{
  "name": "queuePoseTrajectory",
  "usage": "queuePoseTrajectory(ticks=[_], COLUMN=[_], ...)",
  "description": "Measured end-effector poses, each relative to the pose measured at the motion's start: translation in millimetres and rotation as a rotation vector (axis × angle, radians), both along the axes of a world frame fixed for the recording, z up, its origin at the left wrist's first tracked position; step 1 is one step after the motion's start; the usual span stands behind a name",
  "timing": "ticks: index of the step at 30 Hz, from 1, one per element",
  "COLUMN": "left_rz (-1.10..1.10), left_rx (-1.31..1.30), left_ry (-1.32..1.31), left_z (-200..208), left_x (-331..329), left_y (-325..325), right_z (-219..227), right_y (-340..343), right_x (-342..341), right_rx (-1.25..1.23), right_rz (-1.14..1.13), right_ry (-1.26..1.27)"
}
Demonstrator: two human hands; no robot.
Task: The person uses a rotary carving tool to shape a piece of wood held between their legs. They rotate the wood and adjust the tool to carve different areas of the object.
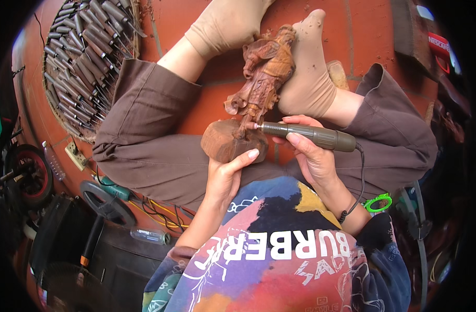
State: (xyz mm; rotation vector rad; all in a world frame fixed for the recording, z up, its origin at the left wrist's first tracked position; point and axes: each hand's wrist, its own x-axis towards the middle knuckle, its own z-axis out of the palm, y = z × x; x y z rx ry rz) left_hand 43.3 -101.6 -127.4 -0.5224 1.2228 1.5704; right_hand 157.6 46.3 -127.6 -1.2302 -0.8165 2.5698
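Observation:
A carved wooden figurine lies between my socked feet, its head end pointing away from me and its blocky wooden base toward me. My left hand is closed round the near side of that base, thumb on top. In my right hand is a dark rotary tool, held like a pen. Its small pinkish tip touches, or nearly touches, the lower part of the figurine just above the base. A black cord runs from the tool's back end down past my right wrist.
A round woven tray full of wood-handled carving chisels sits at the far left. My feet brace both sides of the figurine. Left of me are a power strip, cables, a clear plastic bottle and a red-rimmed wheel.

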Motion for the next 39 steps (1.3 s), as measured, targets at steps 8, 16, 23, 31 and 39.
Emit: queuePoseTrajectory(ticks=[8,16,23,31,39], left_rz=[-0.004,0.027,0.05,0.056,0.06], left_rx=[0.032,0.061,0.044,0.057,0.073], left_ry=[0.047,0.081,0.054,0.065,0.092], left_z=[-11,-17,-15,-16,-20], left_x=[4,5,4,5,7], left_y=[-2,-5,-4,-5,-6], right_z=[2,-7,-12,-6,-2], right_y=[-12,-13,-19,-15,-13], right_x=[-4,-8,-2,-10,-14], right_rx=[0.032,0.073,-0.012,0.07,0.368], right_rz=[-0.026,-0.066,-0.09,-0.042,0.043], right_ry=[0.023,0.004,0.025,-0.012,-0.085])
